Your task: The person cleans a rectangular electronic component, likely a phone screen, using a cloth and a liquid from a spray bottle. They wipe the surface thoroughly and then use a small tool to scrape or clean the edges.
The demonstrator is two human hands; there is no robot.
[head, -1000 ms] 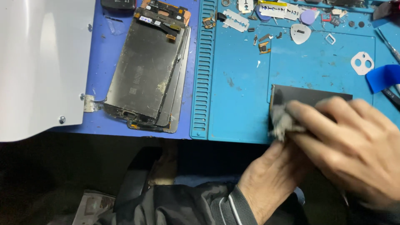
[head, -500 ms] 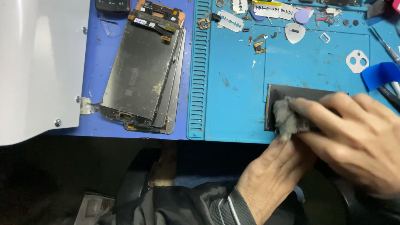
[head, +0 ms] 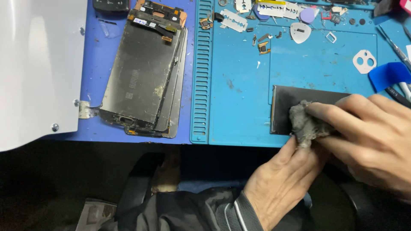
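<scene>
A dark phone screen panel (head: 299, 96) lies on the blue work mat (head: 239, 107) near its front edge. My right hand (head: 368, 137) presses a grey wad of cloth (head: 305, 125) onto the panel with its fingertips. My left hand (head: 282, 179) reaches up from below, its fingers touching the panel's front edge under the cloth. Most of the panel's right part is hidden by my right hand.
A stack of dismantled phone screens (head: 143, 72) lies on the darker blue mat to the left. A white sheet-metal cover (head: 38, 68) fills the far left. Small parts, a razor blade (head: 233, 21), picks and a blue plastic pry tool (head: 387, 75) lie along the back and right.
My right hand has slid the cloth across the panel, which now sits a little lower in view. My left hand stays at the panel's front edge.
</scene>
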